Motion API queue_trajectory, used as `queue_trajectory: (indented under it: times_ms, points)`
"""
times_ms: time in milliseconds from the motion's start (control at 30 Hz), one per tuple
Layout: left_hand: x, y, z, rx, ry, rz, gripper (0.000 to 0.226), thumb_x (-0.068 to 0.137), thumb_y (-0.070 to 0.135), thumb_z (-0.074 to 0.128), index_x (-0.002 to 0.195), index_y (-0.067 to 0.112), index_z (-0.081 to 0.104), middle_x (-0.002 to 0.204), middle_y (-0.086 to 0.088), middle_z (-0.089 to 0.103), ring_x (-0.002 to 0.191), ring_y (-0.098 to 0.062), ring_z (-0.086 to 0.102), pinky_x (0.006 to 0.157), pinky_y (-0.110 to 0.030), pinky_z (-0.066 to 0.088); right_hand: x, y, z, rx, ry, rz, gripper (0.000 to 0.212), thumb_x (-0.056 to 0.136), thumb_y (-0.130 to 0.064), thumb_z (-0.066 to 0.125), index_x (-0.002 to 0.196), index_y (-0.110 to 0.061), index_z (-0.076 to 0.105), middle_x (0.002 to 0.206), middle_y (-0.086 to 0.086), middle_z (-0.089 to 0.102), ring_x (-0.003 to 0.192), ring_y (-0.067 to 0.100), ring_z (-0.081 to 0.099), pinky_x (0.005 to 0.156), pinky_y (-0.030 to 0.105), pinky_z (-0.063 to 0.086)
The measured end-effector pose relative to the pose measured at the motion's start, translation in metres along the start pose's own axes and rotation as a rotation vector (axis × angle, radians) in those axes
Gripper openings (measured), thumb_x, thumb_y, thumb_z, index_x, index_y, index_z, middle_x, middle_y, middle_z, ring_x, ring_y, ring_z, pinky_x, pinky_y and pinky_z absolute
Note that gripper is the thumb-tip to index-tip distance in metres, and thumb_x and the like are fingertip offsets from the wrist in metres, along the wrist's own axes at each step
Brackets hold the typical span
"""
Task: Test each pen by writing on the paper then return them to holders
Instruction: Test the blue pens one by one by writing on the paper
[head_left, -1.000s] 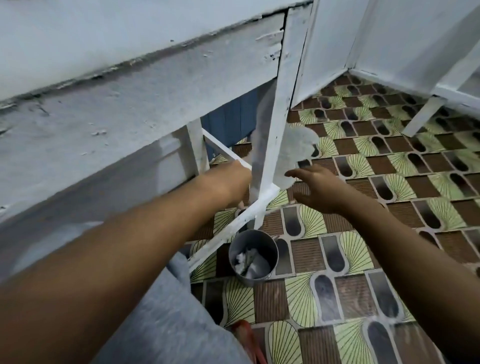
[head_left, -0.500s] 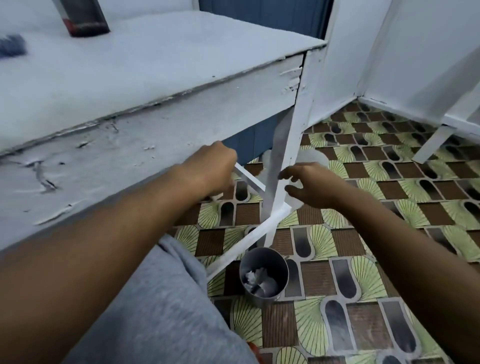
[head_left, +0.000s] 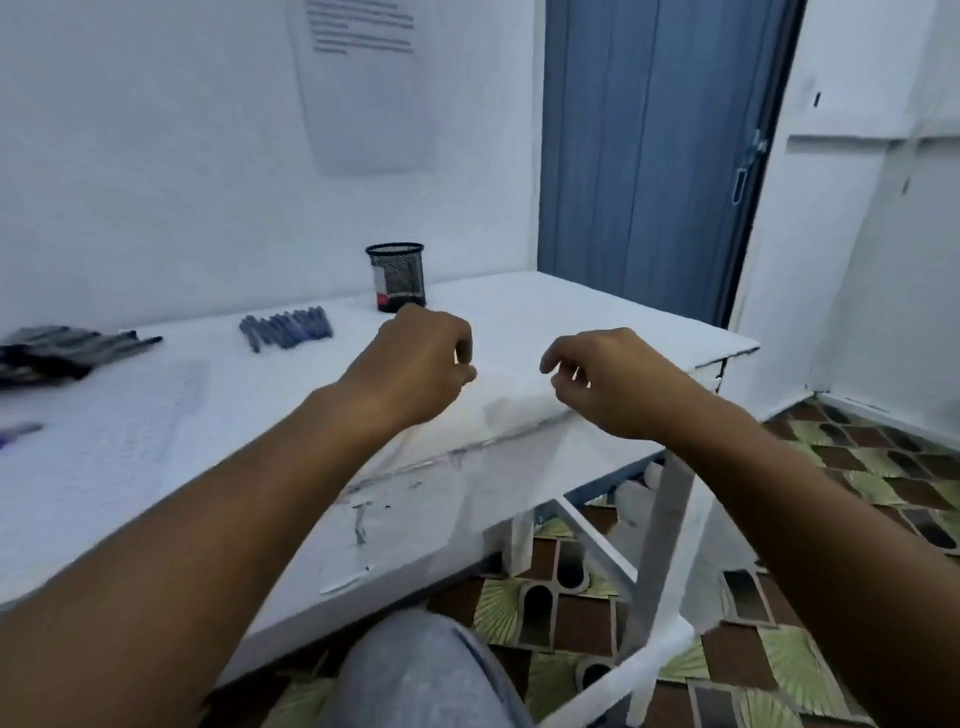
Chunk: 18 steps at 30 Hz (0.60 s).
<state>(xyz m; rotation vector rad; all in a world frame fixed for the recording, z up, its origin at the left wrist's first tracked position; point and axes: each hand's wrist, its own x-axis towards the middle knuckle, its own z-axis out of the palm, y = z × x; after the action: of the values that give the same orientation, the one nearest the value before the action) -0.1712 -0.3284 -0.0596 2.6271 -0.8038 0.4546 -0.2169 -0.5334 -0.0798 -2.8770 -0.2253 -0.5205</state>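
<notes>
Pens (head_left: 285, 328) with blue bodies lie in a neat side-by-side row on the white table (head_left: 597, 322), toward its far side, just left of a black mesh holder (head_left: 396, 278) that stands upright near the wall with a red-and-white label low on its side. A second bunch of darker pens (head_left: 67, 349) lies at the far left edge of view, well apart from the blue row, and a single blurred blue-purple pen (head_left: 18, 432) shows at the left border, nearer the person. Between these groups a sheet of paper (head_left: 111, 436) lies flat on the tabletop; faint lines cross it, too blurred to read. Both bare arms reach forward over the table's near edge. The left hand (head_left: 415, 364) hangs above the tabletop just in front of the holder, fingers curled loosely inward with nothing in them. The right hand (head_left: 605, 382) hovers beside it, above the table's near right part, fingers likewise loosely bent and holding nothing; the two hands are near each other but apart. A grey-clad knee (head_left: 415, 675) shows below the table edge, above a patterned green and brown tiled floor (head_left: 857, 467). A blue door (head_left: 649, 150) stands behind the table's far right corner, and a printed sheet (head_left: 363, 83) hangs on the wall.
</notes>
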Motion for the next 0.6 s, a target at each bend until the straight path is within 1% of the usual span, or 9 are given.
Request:
queue_trajectory:
  times_ms: [67, 133, 200, 233, 267, 367, 467, 533, 600]
  points:
    - [-0.004, -0.031, -0.015, 0.047, 0.016, -0.061, 0.008, 0.089, 0.026, 0.067, 0.085, 0.02, 0.064, 0.096, -0.005, 0.064, 0.086, -0.02, 0.056, 0.072, -0.026, 0.039, 0.021, -0.02, 0.003, 0.014, 0.004, -0.037, 0.022, 0.096, -0.024, 0.052, 0.113, -0.022, 0.065, 0.097, -0.006, 0.064, 0.088, 0.012, 0.052, 0.085, 0.033, 0.049]
    - [-0.013, -0.061, -0.028, 0.097, 0.016, -0.127, 0.007, 0.09, 0.024, 0.065, 0.089, 0.017, 0.066, 0.094, -0.002, 0.063, 0.087, -0.017, 0.054, 0.071, -0.022, 0.035, 0.042, -0.043, 0.012, 0.036, -0.006, -0.066, 0.021, 0.095, -0.023, 0.052, 0.111, -0.023, 0.066, 0.099, -0.005, 0.065, 0.088, 0.013, 0.053, 0.086, 0.033, 0.049]
    - [-0.021, -0.089, -0.04, 0.153, 0.017, -0.175, 0.01, 0.091, 0.021, 0.063, 0.095, 0.014, 0.069, 0.092, -0.002, 0.064, 0.091, -0.019, 0.055, 0.083, -0.027, 0.039, 0.061, -0.064, 0.023, 0.057, -0.019, -0.085, 0.021, 0.094, -0.022, 0.052, 0.109, -0.024, 0.066, 0.1, -0.004, 0.065, 0.091, 0.015, 0.056, 0.086, 0.033, 0.049]
    - [-0.027, -0.106, -0.05, 0.175, 0.024, -0.203, 0.01, 0.091, 0.019, 0.063, 0.095, 0.014, 0.07, 0.092, -0.002, 0.064, 0.094, -0.021, 0.057, 0.084, -0.028, 0.04, 0.074, -0.079, 0.029, 0.071, -0.023, -0.107, 0.021, 0.094, -0.022, 0.052, 0.108, -0.024, 0.067, 0.101, -0.003, 0.066, 0.093, 0.017, 0.057, 0.086, 0.033, 0.049]
    - [-0.032, -0.12, -0.057, 0.185, 0.026, -0.227, 0.01, 0.091, 0.017, 0.062, 0.094, 0.014, 0.071, 0.093, -0.002, 0.066, 0.094, -0.021, 0.058, 0.082, -0.028, 0.042, 0.082, -0.09, 0.034, 0.081, -0.026, -0.124, 0.021, 0.093, -0.022, 0.052, 0.107, -0.025, 0.067, 0.101, -0.003, 0.065, 0.094, 0.018, 0.058, 0.086, 0.034, 0.049]
    - [-0.05, -0.168, -0.083, 0.207, 0.032, -0.319, 0.01, 0.09, 0.013, 0.063, 0.094, 0.014, 0.073, 0.096, -0.003, 0.069, 0.09, -0.019, 0.061, 0.076, -0.025, 0.044, 0.111, -0.131, 0.05, 0.116, -0.059, -0.2, 0.019, 0.092, -0.022, 0.053, 0.105, -0.025, 0.067, 0.103, -0.002, 0.066, 0.092, 0.019, 0.059, 0.084, 0.034, 0.05]
    - [-0.073, -0.213, -0.107, 0.235, 0.022, -0.403, 0.012, 0.089, 0.007, 0.064, 0.095, 0.012, 0.073, 0.096, -0.002, 0.07, 0.091, -0.015, 0.059, 0.075, -0.019, 0.039, 0.138, -0.173, 0.066, 0.147, -0.093, -0.278, 0.019, 0.091, -0.024, 0.055, 0.106, -0.025, 0.066, 0.107, 0.002, 0.066, 0.095, 0.022, 0.06, 0.085, 0.035, 0.05]
    - [-0.086, -0.237, -0.119, 0.236, 0.017, -0.457, 0.015, 0.087, 0.003, 0.066, 0.094, 0.012, 0.074, 0.097, -0.002, 0.07, 0.084, -0.011, 0.058, 0.074, -0.017, 0.041, 0.15, -0.194, 0.076, 0.139, -0.11, -0.32, 0.02, 0.092, -0.025, 0.053, 0.108, -0.025, 0.065, 0.113, 0.002, 0.064, 0.104, 0.023, 0.059, 0.091, 0.034, 0.047]
    - [-0.098, -0.261, -0.13, 0.229, 0.013, -0.506, 0.019, 0.085, -0.003, 0.064, 0.093, 0.01, 0.076, 0.097, -0.004, 0.071, 0.078, -0.009, 0.058, 0.072, -0.013, 0.042, 0.16, -0.214, 0.087, 0.106, -0.123, -0.369, 0.021, 0.094, -0.024, 0.051, 0.111, -0.021, 0.064, 0.121, 0.0, 0.061, 0.116, 0.022, 0.053, 0.101, 0.031, 0.037]
